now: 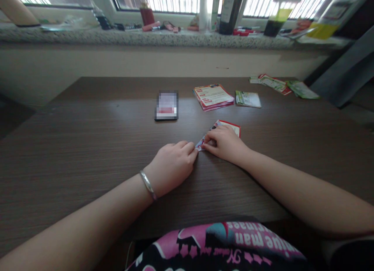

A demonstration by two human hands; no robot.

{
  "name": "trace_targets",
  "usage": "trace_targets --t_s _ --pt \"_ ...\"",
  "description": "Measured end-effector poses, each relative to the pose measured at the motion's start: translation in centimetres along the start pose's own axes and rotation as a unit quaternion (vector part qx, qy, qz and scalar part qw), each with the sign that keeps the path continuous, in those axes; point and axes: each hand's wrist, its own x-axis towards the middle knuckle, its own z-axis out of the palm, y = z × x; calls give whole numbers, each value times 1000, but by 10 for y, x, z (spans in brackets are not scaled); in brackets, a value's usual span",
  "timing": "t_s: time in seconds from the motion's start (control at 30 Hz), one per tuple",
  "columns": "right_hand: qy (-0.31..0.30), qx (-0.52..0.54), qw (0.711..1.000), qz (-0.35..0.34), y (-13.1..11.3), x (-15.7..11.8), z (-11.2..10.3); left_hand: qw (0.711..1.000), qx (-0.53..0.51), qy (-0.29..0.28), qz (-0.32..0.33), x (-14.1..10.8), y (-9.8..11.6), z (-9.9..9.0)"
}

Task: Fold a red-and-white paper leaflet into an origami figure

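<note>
A printed paper sheet [232, 127] with a red border lies on the table, one corner folded over into a slanted edge. My right hand [224, 141] rests on it with curled fingers, thumb and fingertips pressed on the folded part. At the sheet's left tip is my left hand [177, 162], a silver bangle on its wrist. Its fingers are closed and pressed down at that tip; the fingertips are partly hidden. Much of the sheet lies under the right hand.
Behind the hands lie a stack of printed sheets [214, 96], a smaller green-and-white stack [248, 99] and a blurred-out phone-like device [166, 105]. Folded paper pieces [274, 84] sit at the back right. Bottles [229, 12] and small items line the stone windowsill [122, 38].
</note>
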Motion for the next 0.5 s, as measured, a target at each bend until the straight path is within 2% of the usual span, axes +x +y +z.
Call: trace_targets --t_s 0.23,0.43,0.5 --pt "-7 2 1000 1 3 1 2 999 26 -11 -16 -6 0 0" --pt "-1 4 1000 -9 7 -2 2 999 -6 -35 -9 -7 -7 -5" --pt "0 4 1000 -13 7 -4 1 999 -26 -25 -11 -5 -12 -4"
